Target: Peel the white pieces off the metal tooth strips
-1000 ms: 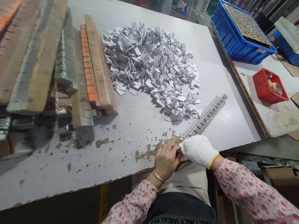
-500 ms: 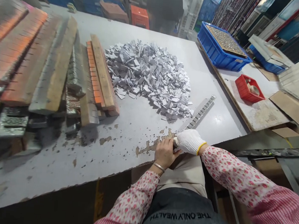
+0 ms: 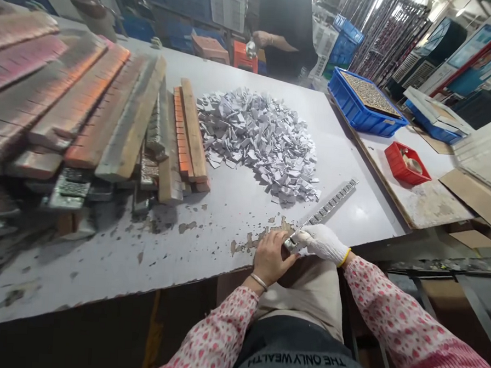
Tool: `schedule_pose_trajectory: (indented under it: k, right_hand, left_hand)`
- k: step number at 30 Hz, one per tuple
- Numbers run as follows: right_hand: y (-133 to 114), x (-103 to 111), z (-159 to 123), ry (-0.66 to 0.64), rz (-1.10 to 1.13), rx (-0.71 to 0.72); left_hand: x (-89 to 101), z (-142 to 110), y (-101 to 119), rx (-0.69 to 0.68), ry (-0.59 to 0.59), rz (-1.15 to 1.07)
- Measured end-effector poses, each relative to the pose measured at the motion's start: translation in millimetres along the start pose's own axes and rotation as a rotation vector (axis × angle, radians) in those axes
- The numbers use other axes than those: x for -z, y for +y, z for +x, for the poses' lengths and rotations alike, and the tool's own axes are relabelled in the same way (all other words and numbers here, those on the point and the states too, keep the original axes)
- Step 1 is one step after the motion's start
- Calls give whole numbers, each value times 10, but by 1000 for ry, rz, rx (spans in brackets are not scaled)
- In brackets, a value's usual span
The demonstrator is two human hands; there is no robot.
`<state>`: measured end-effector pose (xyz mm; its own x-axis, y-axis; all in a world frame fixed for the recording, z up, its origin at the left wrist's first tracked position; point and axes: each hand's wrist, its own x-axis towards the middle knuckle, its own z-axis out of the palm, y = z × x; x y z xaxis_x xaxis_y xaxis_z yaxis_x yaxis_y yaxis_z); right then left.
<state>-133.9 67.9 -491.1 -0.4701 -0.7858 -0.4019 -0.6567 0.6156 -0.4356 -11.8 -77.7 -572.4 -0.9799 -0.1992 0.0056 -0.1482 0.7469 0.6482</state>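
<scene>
A long metal strip (image 3: 330, 205) set with small shiny pieces lies slanting on the grey table (image 3: 210, 226), its near end at the front edge. My bare left hand (image 3: 269, 258) is closed in a pinch at that near end, fingers on a small piece there. My right hand (image 3: 323, 242), in a white knit glove, is curled over the same end and grips the strip. Both hands touch each other. Just behind the strip spreads a large heap of small white paper tags (image 3: 260, 138).
Stacked wooden boards (image 3: 109, 122) with metal-studded strips fill the table's left. A blue crate (image 3: 362, 105) and a red tray (image 3: 405, 162) sit at the right. A person in dark clothes (image 3: 284, 35) stands beyond the far edge. Paint is chipped near my hands.
My head has lifted, so more of the room and the standing person show. Both hands stay together at the strip's near end, hardly moved.
</scene>
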Motion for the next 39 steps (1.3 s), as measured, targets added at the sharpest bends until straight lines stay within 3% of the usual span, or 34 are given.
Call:
schedule_pose_trajectory:
  k: [3,7,10,12,15,18,22,24,26,32,39]
  right_hand:
    - [-151,46,-27,-60,379,-113]
    - [-256,-47,-145,-155,808,-87]
    - [-301,-160,-266,-171,1045,-118]
    - [-316,-204,-329,-118,948,-79]
    - [-276,-219,-355,-1,632,-43]
    - [-168,-223,-301,89,439,-165]
    - [-55,-272,-196,147,3,-180]
    - [-47,-286,-158,123,-128,-181]
    - [-66,-269,-127,86,-183,-215]
    - [-205,-101,-22,-57,-362,-176]
    - [-275,-36,108,-262,-359,-204]
  left_hand:
    - [173,-2,76,159,-130,-252]
    - [414,-25,150,210,-415,-747]
    - [486,-75,172,274,-477,-924]
    - [475,-119,182,310,-493,-908]
    - [397,-176,186,353,-478,-725]
    - [270,-203,151,364,-286,-420]
    - [90,-197,68,73,1,18]
    - [31,-190,48,-36,67,176]
    - [4,-184,50,-61,97,250]
    - [-8,-191,93,-54,102,273]
    - [-60,-213,67,-84,122,264]
